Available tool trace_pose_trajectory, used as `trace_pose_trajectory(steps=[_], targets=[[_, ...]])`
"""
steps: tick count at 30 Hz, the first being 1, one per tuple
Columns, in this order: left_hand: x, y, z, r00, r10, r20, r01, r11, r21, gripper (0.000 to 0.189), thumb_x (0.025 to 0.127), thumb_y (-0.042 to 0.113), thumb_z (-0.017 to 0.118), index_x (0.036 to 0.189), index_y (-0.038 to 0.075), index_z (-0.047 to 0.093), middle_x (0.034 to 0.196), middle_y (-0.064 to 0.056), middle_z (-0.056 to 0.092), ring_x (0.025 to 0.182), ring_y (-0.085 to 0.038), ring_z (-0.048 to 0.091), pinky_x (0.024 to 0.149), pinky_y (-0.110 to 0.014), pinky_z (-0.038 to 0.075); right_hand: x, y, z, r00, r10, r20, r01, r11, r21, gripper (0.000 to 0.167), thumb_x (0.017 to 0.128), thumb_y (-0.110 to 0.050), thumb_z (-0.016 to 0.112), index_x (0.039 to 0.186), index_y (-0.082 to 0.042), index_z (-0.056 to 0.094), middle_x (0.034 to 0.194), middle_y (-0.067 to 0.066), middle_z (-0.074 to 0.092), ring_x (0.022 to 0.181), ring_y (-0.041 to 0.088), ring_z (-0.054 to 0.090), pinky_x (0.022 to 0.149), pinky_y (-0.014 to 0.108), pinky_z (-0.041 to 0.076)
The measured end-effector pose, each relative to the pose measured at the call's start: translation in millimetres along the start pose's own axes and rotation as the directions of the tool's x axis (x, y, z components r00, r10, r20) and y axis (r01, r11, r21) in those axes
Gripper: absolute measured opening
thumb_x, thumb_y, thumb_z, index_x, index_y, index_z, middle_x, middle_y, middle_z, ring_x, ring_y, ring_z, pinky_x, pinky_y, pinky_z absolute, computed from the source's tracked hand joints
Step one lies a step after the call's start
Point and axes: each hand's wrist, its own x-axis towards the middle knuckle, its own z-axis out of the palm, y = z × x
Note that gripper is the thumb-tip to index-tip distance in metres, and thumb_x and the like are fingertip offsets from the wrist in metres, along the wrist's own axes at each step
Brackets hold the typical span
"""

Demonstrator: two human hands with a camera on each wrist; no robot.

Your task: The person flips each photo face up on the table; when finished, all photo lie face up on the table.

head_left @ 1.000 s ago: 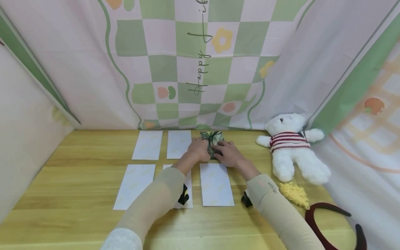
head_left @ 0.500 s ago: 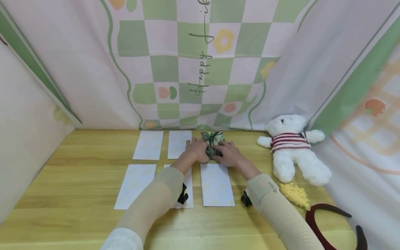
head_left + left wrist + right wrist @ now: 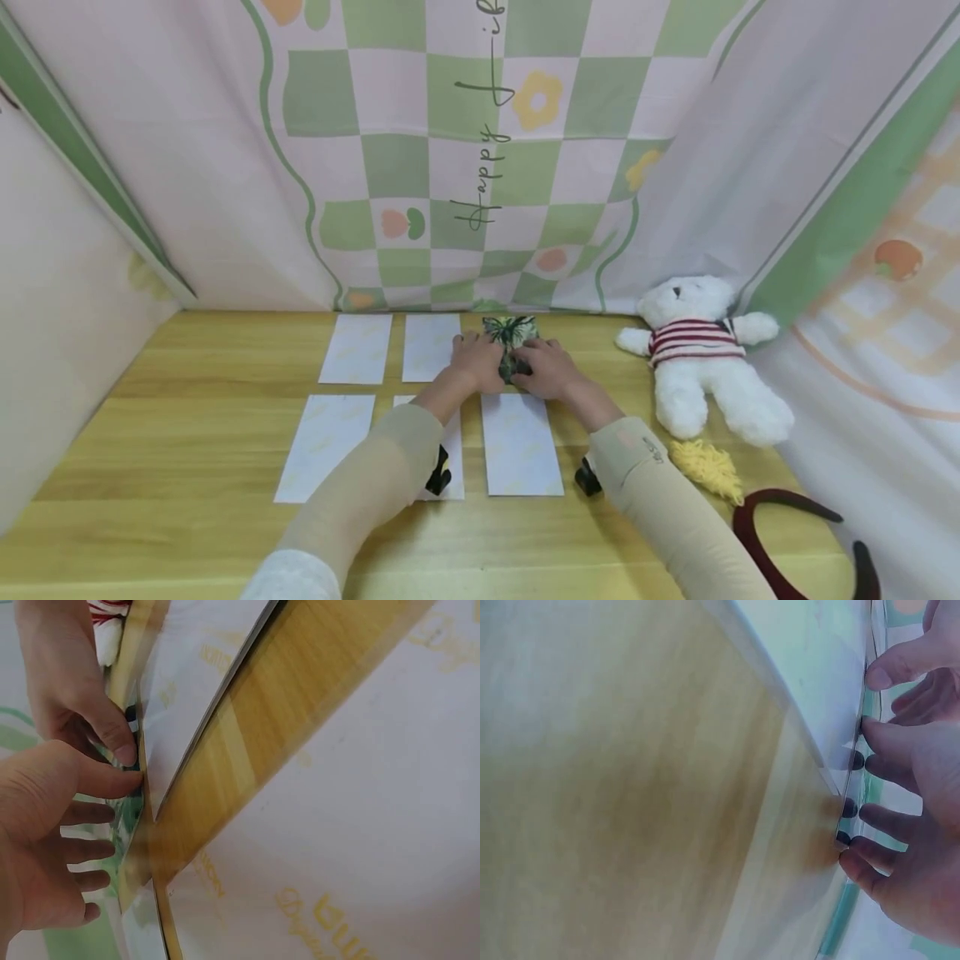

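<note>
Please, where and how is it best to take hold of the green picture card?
Probably grip the green picture card by its two long edges, from left and right: it looks thin and lies flat on the wooden table, its far end close to the checked cloth.

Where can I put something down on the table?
The table is bare left of the white cards. A smaller patch lies between the right hand and white bear. It's crowded around the left hand and green picture, and by the yellow yarn and headband.
</note>
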Motion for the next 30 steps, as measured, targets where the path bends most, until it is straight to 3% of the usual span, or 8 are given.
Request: trace_pose_trajectory(steps=[6,7,12,17,20,24,27,30], targets=[[-8.2,-15.2,-3.1,0.999,0.019,-0.044,-0.02,0.999,-0.035,0.063,0.094,0.026,0.069,0.154,0.017,0.05,0.166,-0.005,0.043,0.156,-0.035,0.033,0.13,-0.062,0.024,2.7,-6.6,0.2,0.996,0.085,-0.017,-0.085,0.996,-0.008,0.05,0.104,-0.034,0.059,0.148,-0.01,0.056,0.16,0.023,0.045,0.145,0.051,0.043,0.115,0.072,0.04],[-9.5,-19.9,-3.1,0.998,0.023,-0.053,-0.025,0.999,-0.043,0.059,0.093,0.023,0.068,0.15,0.016,0.054,0.167,-0.005,0.042,0.157,-0.035,0.033,0.131,-0.063,0.022,3.0,-8.1,0.2,0.995,0.093,-0.02,-0.094,0.996,-0.003,0.051,0.105,-0.035,0.057,0.15,-0.011,0.055,0.161,0.023,0.044,0.146,0.052,0.042,0.115,0.073,0.039],[-17.6,-47.8,-7.2,0.995,0.049,-0.087,-0.053,0.997,-0.053,0.047,0.093,0.018,0.068,0.139,0.01,0.061,0.166,-0.007,0.043,0.155,-0.035,0.037,0.13,-0.066,0.019,6.2,-19.2,0.6,0.997,0.028,-0.078,-0.021,0.996,0.089,0.051,0.106,-0.028,0.056,0.151,-0.006,0.051,0.16,0.028,0.044,0.147,0.052,0.041,0.121,0.072,0.034],[-24.4,-78.5,-19.2,0.999,0.037,-0.036,-0.039,0.998,-0.057,0.069,0.094,0.019,0.069,0.157,0.01,0.043,0.171,-0.01,0.034,0.159,-0.036,0.031,0.131,-0.067,0.016,12.6,-41.3,-1.7,0.996,-0.04,-0.081,0.064,0.948,0.313,0.054,0.106,-0.022,0.054,0.154,0.0,0.044,0.157,0.028,0.047,0.142,0.048,0.05,0.119,0.064,0.042],[-27.1,-97.9,-25.2,0.999,0.042,0.019,-0.04,0.996,-0.076,0.077,0.093,0.023,0.071,0.161,0.008,0.037,0.173,-0.013,0.028,0.161,-0.036,0.027,0.131,-0.068,0.015,19.3,-55.2,-0.6,0.999,-0.038,-0.025,0.045,0.885,0.463,0.06,0.108,-0.024,0.052,0.16,-0.001,0.034,0.162,0.026,0.043,0.144,0.047,0.048,0.119,0.061,0.044],[-34.1,-116.8,-30.4,0.995,0.04,0.087,-0.031,0.994,-0.104,0.085,0.093,0.028,0.073,0.163,0.006,0.031,0.174,-0.014,0.023,0.163,-0.035,0.022,0.132,-0.067,0.01,27.4,-70.4,2.0,1.0,0.001,0.024,-0.015,0.822,0.569,0.064,0.108,-0.029,0.05,0.163,-0.004,0.028,0.165,0.026,0.037,0.149,0.048,0.042,0.122,0.063,0.039],[-39.6,-126.9,-33.1,0.993,0.017,0.113,-0.002,0.991,-0.13,0.087,0.093,0.03,0.074,0.163,0.004,0.028,0.175,-0.015,0.02,0.164,-0.035,0.019,0.133,-0.065,0.008,30.2,-78.0,2.7,0.999,0.029,0.034,-0.044,0.812,0.582,0.063,0.108,-0.03,0.05,0.163,-0.005,0.029,0.166,0.025,0.037,0.15,0.047,0.042,0.123,0.062,0.039],[-42.5,-136.0,-34.7,0.992,-0.008,0.124,0.029,0.985,-0.168,0.088,0.094,0.03,0.074,0.164,0.003,0.026,0.175,-0.015,0.018,0.164,-0.035,0.016,0.134,-0.063,0.006,31.2,-82.2,3.1,0.999,0.031,0.032,-0.043,0.831,0.555,0.062,0.108,-0.028,0.049,0.162,-0.002,0.03,0.166,0.025,0.036,0.152,0.045,0.039,0.125,0.061,0.036]])
